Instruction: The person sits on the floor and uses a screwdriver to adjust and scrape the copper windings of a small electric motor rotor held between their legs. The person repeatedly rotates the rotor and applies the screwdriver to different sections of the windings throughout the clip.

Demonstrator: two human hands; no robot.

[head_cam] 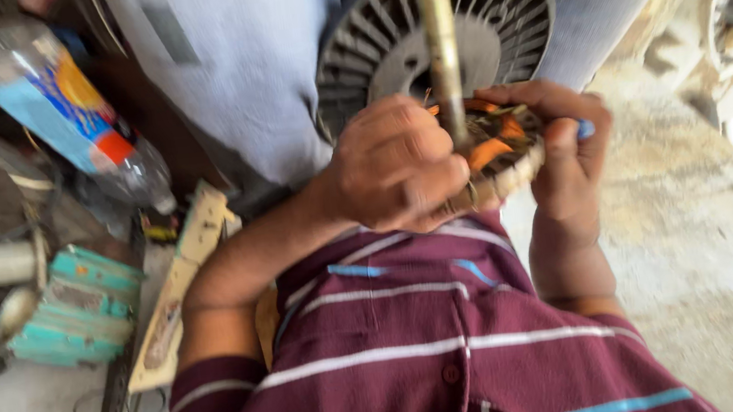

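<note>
both hands close on the job, left hand (395, 172) curled at the shaft (442, 51), right hand (569, 155) cupping the wound stator (505, 152) at chest height — heavy, stiff iron, delicate windings, so grip the rim.

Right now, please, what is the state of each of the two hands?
Left hand: closed around the round wound motor part with orange insulation, beside its metal shaft.
Right hand: gripping the same part's rim.

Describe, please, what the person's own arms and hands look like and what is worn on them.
Both hands, the left hand and the right hand, are bare, with no gloves. The forearms are bare too. The short sleeve on the left arm belongs to a maroon shirt with thin white and blue stripes. The picture is too blurred to tell rings or watches.
</note>
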